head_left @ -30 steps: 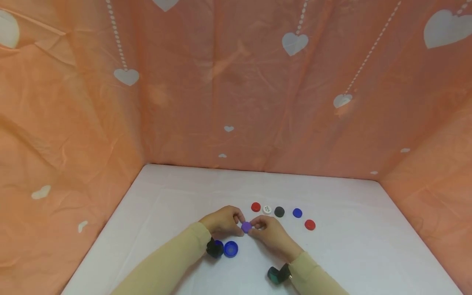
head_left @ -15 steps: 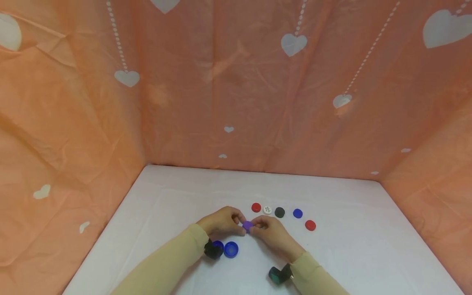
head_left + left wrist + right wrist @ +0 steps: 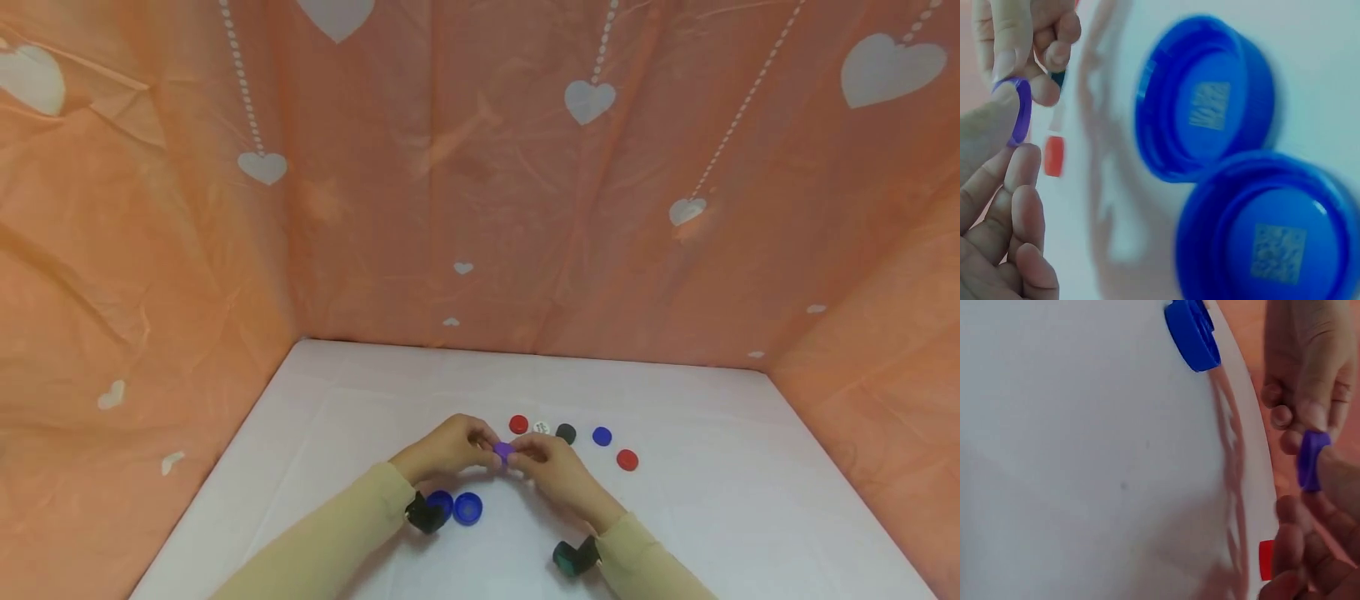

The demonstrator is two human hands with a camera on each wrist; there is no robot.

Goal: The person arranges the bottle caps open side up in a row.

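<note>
A small purple bottle cap (image 3: 503,452) is held between both hands, a little above the white table. My left hand (image 3: 448,446) pinches its left side between thumb and fingers, and my right hand (image 3: 558,473) pinches its right side. Seen from the left wrist, the purple cap (image 3: 1022,111) stands on edge like a ring, partly covered by the left thumb. From the right wrist, the same purple cap (image 3: 1312,460) is partly behind the right thumb. Beneath the left wrist lie two larger blue caps, one (image 3: 1210,94) touching the other (image 3: 1272,231), hollow side up with square code stickers inside.
Beyond the hands, a row of caps lies on the table: red (image 3: 518,424), white (image 3: 541,428), black (image 3: 566,433), blue (image 3: 602,436) and another red cap (image 3: 627,459). An orange curtain (image 3: 487,192) with white hearts encloses the table's back and sides.
Both hands have risen slightly with the purple cap and tilted it. The left forearm has shifted a bit left, uncovering more of the left blue cap. The row of caps stays put.
</note>
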